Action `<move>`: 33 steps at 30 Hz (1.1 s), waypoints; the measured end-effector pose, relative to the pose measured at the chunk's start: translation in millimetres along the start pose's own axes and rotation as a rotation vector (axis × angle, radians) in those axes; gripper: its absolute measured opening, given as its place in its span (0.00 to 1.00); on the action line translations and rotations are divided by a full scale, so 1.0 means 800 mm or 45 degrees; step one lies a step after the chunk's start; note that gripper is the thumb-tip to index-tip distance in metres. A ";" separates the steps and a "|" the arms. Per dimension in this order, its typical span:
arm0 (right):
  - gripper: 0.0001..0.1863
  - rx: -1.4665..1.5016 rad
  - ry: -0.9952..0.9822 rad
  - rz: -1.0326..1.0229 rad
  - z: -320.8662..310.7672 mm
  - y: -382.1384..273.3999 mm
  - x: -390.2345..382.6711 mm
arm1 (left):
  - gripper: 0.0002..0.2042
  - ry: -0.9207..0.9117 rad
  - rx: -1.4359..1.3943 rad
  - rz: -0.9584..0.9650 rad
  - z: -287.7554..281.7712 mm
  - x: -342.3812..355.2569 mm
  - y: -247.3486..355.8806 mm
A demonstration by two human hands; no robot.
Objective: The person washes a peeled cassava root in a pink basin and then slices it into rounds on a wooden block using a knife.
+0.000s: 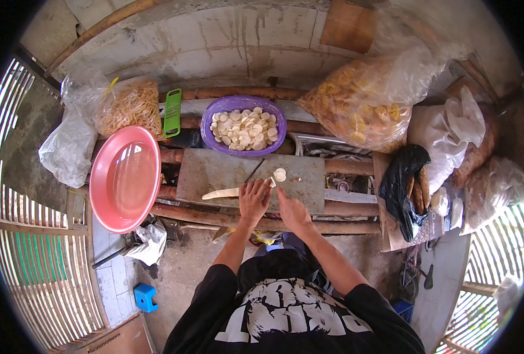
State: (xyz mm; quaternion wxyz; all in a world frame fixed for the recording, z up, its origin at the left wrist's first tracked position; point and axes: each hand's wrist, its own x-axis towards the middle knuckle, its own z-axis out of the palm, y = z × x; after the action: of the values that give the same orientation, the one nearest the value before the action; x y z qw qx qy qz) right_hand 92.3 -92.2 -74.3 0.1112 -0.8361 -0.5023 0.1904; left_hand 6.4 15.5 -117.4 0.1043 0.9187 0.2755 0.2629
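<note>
My left hand (254,198) presses on a long peeled white root (219,194) lying on a worn grey board (197,171), fingers curled over its right end. My right hand (292,210) is closed just right of it, index finger toward the cut end; what it grips is hidden. A few round slices (279,175) lie beyond the cut end. A purple basin (204,124) holding several white slices stands at the board's back.
A pink basin (100,194) of liquid stands left, below snack bags (131,106) and a green slicer (172,112). Bags of chips (362,103), a white sack (442,133) and a black bag (399,189) crowd the right. A blue stool (146,297) is on the floor.
</note>
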 end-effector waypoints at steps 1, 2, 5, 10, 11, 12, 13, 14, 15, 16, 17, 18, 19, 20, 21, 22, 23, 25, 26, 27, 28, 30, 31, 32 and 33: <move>0.26 0.013 -0.024 0.011 -0.002 0.001 0.001 | 0.13 -0.009 -0.007 -0.002 -0.001 0.000 0.001; 0.26 0.011 -0.023 0.011 -0.003 0.003 0.001 | 0.13 -0.011 -0.019 -0.007 -0.002 0.001 0.002; 0.25 -0.005 -0.014 -0.056 -0.004 0.009 0.004 | 0.13 -0.015 -0.020 -0.015 -0.001 -0.003 0.001; 0.22 0.116 0.030 -0.193 -0.001 0.023 0.006 | 0.13 -0.021 0.005 -0.005 -0.002 -0.004 0.005; 0.22 0.115 0.029 -0.193 0.000 0.024 0.007 | 0.13 -0.004 -0.022 -0.010 -0.001 -0.005 0.005; 0.22 0.172 -0.031 -0.152 -0.004 0.023 0.010 | 0.13 0.005 -0.033 -0.014 -0.002 -0.006 0.004; 0.22 0.228 -0.091 -0.112 -0.007 0.021 0.012 | 0.13 0.017 -0.045 -0.017 -0.002 -0.006 0.004; 0.22 0.227 -0.090 -0.115 -0.011 0.019 0.015 | 0.13 0.022 -0.048 -0.013 -0.002 -0.006 0.003; 0.21 0.273 -0.109 -0.105 -0.014 0.016 0.017 | 0.13 0.022 -0.046 -0.006 -0.002 -0.006 0.001; 0.21 0.320 -0.127 -0.096 -0.016 0.014 0.019 | 0.13 0.024 -0.048 0.001 -0.001 -0.006 0.000; 0.21 0.323 -0.123 -0.096 -0.016 0.011 0.020 | 0.13 0.019 -0.049 -0.003 0.002 -0.007 0.000; 0.21 0.258 -0.145 -0.050 -0.016 0.009 0.020 | 0.13 0.019 -0.052 -0.011 0.002 -0.008 0.002; 0.21 0.192 -0.167 -0.005 -0.015 0.008 0.020 | 0.13 0.018 -0.050 -0.013 0.002 -0.007 0.000; 0.21 0.192 -0.165 -0.006 -0.009 0.009 0.021 | 0.13 0.034 -0.042 -0.009 0.002 -0.006 -0.001; 0.21 0.195 -0.132 -0.002 -0.001 0.009 0.022 | 0.13 0.040 -0.039 -0.005 0.001 -0.006 -0.001; 0.20 0.197 -0.099 0.003 0.004 0.010 0.022 | 0.13 0.048 -0.036 -0.004 0.001 -0.005 0.000; 0.20 0.197 -0.097 0.005 0.008 0.014 0.022 | 0.13 0.054 -0.043 -0.012 0.002 -0.003 0.000; 0.17 0.139 -0.076 0.022 0.007 0.009 0.022 | 0.13 0.055 -0.043 -0.015 0.000 -0.003 -0.003; 0.17 0.144 -0.074 0.024 0.012 0.009 0.020 | 0.13 0.065 -0.051 -0.004 0.000 -0.003 -0.004; 0.17 0.128 -0.024 0.024 0.015 0.008 0.017 | 0.13 0.074 -0.055 -0.001 0.001 -0.002 -0.004; 0.16 0.113 0.027 0.024 0.018 0.008 0.015 | 0.13 0.081 -0.060 0.005 0.002 -0.002 -0.005; 0.16 0.182 0.007 0.073 0.010 0.009 0.007 | 0.13 0.083 -0.084 0.000 0.004 -0.004 -0.005; 0.16 0.251 -0.014 0.122 0.005 0.010 0.003 | 0.13 0.081 -0.092 -0.006 0.004 -0.006 -0.005; 0.16 0.248 -0.020 0.121 0.005 0.012 0.000 | 0.13 0.078 -0.062 -0.004 0.004 -0.007 -0.005; 0.16 0.299 0.012 0.151 0.005 0.014 -0.005 | 0.13 0.070 -0.035 0.003 0.003 -0.007 -0.004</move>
State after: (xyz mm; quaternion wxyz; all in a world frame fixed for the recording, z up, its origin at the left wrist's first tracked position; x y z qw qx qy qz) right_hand 98.3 -100.9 -81.4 0.1993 -0.8465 -0.4257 0.2501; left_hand 2.2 15.1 -123.0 0.1089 0.9100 0.2734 0.2921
